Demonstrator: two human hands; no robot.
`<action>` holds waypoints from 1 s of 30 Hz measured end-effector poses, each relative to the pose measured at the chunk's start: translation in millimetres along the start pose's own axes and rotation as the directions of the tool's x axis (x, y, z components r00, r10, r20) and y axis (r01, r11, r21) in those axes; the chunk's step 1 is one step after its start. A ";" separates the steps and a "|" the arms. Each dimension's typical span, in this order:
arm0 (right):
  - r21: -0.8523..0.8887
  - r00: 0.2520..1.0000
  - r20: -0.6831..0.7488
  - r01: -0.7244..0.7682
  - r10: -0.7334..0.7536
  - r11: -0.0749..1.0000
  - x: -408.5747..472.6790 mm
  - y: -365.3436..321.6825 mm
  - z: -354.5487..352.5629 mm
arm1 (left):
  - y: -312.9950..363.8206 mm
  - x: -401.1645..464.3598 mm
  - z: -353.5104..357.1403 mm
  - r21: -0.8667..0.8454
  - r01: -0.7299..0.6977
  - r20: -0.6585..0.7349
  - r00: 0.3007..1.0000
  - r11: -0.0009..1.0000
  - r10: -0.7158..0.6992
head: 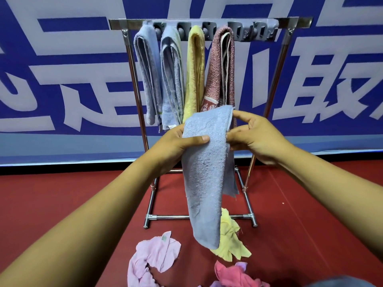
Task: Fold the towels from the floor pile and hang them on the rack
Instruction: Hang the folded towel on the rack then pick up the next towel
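I'm seeing the left hand (pixel 178 139) gripping a folded blue towel (pixel 204 172) near its top, thumb curled across the front; the right hand (pixel 252 135) is pinching the towel's right edge with thumb and fingertips. Towel is hanging lengthwise in front of the rack (pixel 207 22), lower end dangling over the floor pile: a yellow cloth (pixel 230 237), a pink cloth (pixel 153 255), a red cloth (pixel 234 274). Four folded towels are hanging on the rack: two blue, one yellow, one reddish

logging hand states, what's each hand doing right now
Left hand: grips the folded light blue terry towel.
Right hand: pinches the same towel's right edge.
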State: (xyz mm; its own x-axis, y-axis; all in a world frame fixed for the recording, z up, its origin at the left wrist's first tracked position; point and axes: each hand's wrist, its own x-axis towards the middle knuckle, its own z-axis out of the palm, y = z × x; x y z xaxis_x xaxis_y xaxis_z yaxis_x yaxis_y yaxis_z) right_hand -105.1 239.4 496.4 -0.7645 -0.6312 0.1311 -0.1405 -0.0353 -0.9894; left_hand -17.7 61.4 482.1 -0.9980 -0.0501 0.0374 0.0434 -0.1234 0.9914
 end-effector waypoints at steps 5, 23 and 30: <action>0.115 0.992 -0.055 -0.103 0.109 0.988 -0.4 4.2 4.0 | 0.3 2.8 4.7 -0.041 0.025 -0.066 0.997 0.999 -0.027; -0.097 0.980 0.085 -0.171 0.179 0.981 -9.0 12.4 8.4 | 6.5 4.6 -0.8 -0.111 0.090 -0.109 0.989 0.990 -0.102; -0.083 0.992 0.030 -0.123 0.126 0.989 -2.1 7.8 16.7 | 4.1 2.7 -6.5 -0.050 0.161 -0.094 0.982 0.986 -0.165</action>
State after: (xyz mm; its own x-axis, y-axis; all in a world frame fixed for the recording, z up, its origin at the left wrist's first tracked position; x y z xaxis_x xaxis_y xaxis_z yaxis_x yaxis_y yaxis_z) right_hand -94.1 227.5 487.4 -0.7567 -0.6538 0.0034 -0.0969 0.1070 -0.9895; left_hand -19.9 54.4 485.4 -0.9828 -0.1220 -0.1386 -0.1155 -0.1796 0.9769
